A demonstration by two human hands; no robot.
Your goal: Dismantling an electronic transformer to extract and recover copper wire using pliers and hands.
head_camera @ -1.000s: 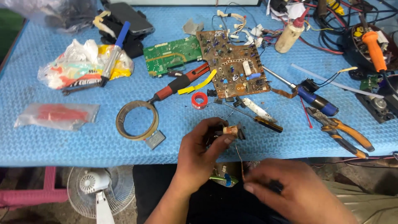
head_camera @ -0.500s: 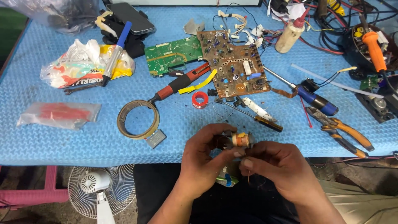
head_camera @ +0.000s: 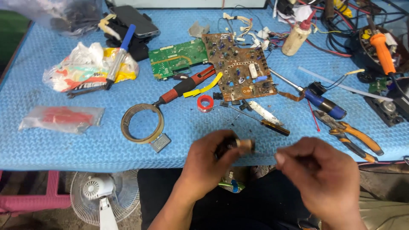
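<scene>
My left hand [head_camera: 208, 159] grips a small dark part with a tan, copper-coloured end [head_camera: 243, 145] at the near edge of the blue table mat [head_camera: 85, 140]. My right hand [head_camera: 321, 174] is a little to the right of it, blurred, with finger and thumb pinched together; what they pinch is too small to tell. Both hands hover over my lap, just below the table edge. A brown circuit board [head_camera: 240, 68] and a green circuit board [head_camera: 177, 57] lie further back on the mat.
Near the hands lie a tape ring [head_camera: 142, 123], a red solder spool [head_camera: 205, 102], a red-handled tool [head_camera: 187, 85], a small screwdriver [head_camera: 260, 121], orange-handled pliers [head_camera: 353, 134] and a blue-handled tool [head_camera: 324, 102]. A white fan [head_camera: 102, 194] stands on the floor at left. Bags lie at left.
My right hand has pulled away to the right from the part, opening a gap between the hands. My left hand has stayed at the table edge, still holding the part.
</scene>
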